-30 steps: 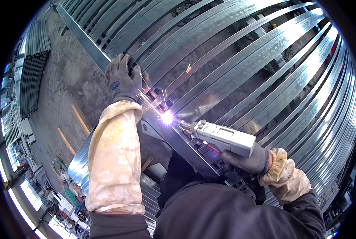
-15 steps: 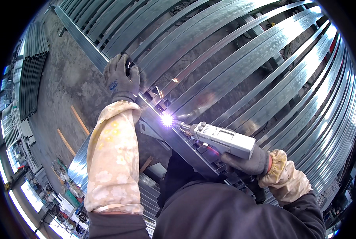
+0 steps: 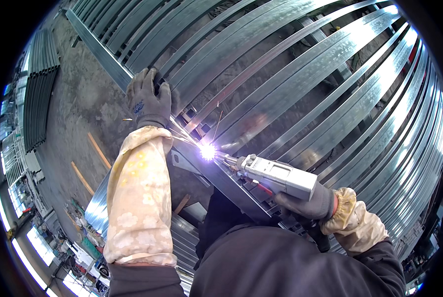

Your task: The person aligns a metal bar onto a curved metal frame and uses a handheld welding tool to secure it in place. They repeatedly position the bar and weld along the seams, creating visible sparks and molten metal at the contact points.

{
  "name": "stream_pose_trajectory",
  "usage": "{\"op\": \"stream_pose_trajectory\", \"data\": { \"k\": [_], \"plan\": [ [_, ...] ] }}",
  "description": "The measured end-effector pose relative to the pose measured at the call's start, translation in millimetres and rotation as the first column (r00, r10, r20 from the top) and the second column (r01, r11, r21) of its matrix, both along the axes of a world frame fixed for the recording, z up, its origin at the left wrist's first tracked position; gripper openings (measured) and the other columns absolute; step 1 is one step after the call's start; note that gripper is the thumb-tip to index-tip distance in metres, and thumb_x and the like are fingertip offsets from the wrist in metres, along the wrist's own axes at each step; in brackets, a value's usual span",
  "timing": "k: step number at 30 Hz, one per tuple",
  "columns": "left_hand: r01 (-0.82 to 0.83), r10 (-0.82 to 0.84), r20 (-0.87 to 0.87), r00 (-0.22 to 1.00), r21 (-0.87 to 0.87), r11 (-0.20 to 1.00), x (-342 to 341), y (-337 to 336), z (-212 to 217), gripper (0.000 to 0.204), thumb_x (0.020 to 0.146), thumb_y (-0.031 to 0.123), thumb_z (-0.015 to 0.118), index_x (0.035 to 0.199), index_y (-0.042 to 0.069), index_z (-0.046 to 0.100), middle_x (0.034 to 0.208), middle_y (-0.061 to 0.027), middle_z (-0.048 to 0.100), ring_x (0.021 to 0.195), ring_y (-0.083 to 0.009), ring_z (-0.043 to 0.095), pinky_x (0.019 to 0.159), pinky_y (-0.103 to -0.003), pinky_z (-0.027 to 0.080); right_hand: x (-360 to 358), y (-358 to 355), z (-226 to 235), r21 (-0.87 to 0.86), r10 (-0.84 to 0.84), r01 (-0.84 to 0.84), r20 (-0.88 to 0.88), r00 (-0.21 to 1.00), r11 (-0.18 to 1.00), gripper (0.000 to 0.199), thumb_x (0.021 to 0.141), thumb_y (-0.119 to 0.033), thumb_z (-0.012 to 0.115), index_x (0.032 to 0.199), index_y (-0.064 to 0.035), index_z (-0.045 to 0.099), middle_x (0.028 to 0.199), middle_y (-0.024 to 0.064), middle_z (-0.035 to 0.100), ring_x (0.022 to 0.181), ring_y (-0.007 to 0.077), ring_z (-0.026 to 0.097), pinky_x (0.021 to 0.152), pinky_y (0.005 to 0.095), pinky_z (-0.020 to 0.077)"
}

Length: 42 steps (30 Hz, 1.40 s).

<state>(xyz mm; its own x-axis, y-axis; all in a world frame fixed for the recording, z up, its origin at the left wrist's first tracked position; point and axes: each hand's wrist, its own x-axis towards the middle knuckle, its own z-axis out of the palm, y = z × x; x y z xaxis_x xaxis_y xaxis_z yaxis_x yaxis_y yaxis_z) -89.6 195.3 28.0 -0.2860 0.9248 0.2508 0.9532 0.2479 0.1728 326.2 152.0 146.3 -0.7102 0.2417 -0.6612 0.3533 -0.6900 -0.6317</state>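
Note:
My right hand (image 3: 311, 200), in a grey work glove, is closed round the grip of a boxy light-grey handheld welding gun (image 3: 281, 174). Its nozzle meets a steel edge beam (image 3: 235, 187), where a violet-white glare (image 3: 207, 151) hides the joint and thin sparks fly off. Farther up the same beam lies my gloved left hand (image 3: 149, 99), its fingers bent over the metal and the thumb apart on the right side; the fingertips are partly hidden. Long galvanised slats (image 3: 290, 91) run from the beam toward the upper right.
Dark steel profiles (image 3: 40, 96) are stacked at the far left. Two wooden strips (image 3: 98, 150) lie on the concrete floor (image 3: 78, 89) left of my forearm. Shiny sheet metal (image 3: 98, 200) and more profiles (image 3: 184, 242) lie below the beam, near my legs.
The bright weld spot and gun have barely moved. Sparks now spray more to the left, toward my left wrist. My left hand appears very slightly farther left.

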Motion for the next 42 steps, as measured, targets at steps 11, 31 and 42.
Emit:
{"op": "stream_pose_trajectory", "data": {
  "k": [11,31,42],
  "plan": [
    [0.024,-0.023,-0.028,0.999,0.032,0.999,-6.2,1.1,-8.4,0.051,0.087,0.032,0.067,0.134,0.014,0.065,0.146,-0.0107,0.057,0.142,-0.0323,0.046,0.123,-0.048,0.030,2.6,0.7,2.9,0.003,0.023,-0.023,-0.005,1.000,1.000,0.063,0.100,-0.014,0.064,0.156,-0.0068,0.036,0.107,0.0060,0.067,0.073,0.0104,0.066,0.065,0.0273,0.0567],
    [0.024,-0.023,-0.045,0.999,0.024,0.999,-2.2,1.2,-4.2,0.047,0.090,0.029,0.068,0.134,0.013,0.065,0.144,-0.0123,0.059,0.139,-0.0328,0.048,0.120,-0.047,0.034,8.7,-5.5,9.0,-0.033,-0.006,0.007,0.022,1.000,0.999,0.059,0.099,-0.009,0.065,0.153,-0.0035,0.043,0.124,0.0041,0.069,0.088,0.0076,0.065,0.079,0.0266,0.0546],
    [0.041,-0.038,-0.057,0.998,0.053,0.998,-5.1,1.5,-9.5,0.046,0.089,0.029,0.068,0.133,0.013,0.066,0.144,-0.0119,0.059,0.138,-0.0334,0.050,0.119,-0.047,0.035,15.3,-13.9,-2.2,0.164,0.029,-0.014,-0.088,0.996,0.986,0.064,0.100,-0.007,0.063,0.157,-0.0060,0.035,0.110,0.0053,0.069,0.075,0.0086,0.065,0.066,0.0267,0.0546]
  ]
}}
